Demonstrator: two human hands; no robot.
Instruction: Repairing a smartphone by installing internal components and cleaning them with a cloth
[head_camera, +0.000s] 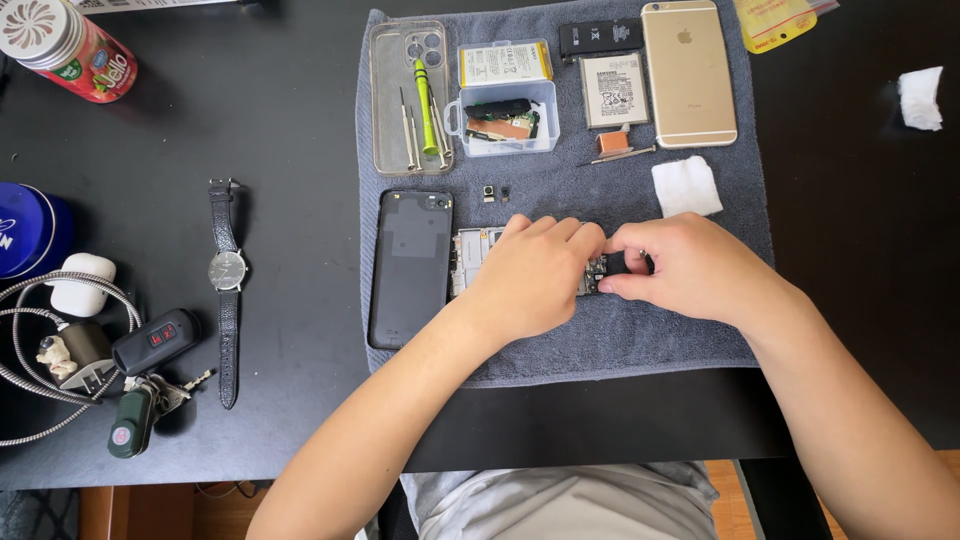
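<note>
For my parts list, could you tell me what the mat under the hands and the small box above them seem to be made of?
Mat: grey terry cloth by the look, with a soft looped, matte pile and a stitched hem. Small box: probably clear plastic, glossy and see-through, its parts visible inside. Both hands, left and right, rest on an opened phone.

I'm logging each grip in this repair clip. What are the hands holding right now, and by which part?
Both the left hand and right hand press on an opened phone lying on the grey towel, fingertips meeting over its middle. Whether they pinch a part cannot be told.
</note>
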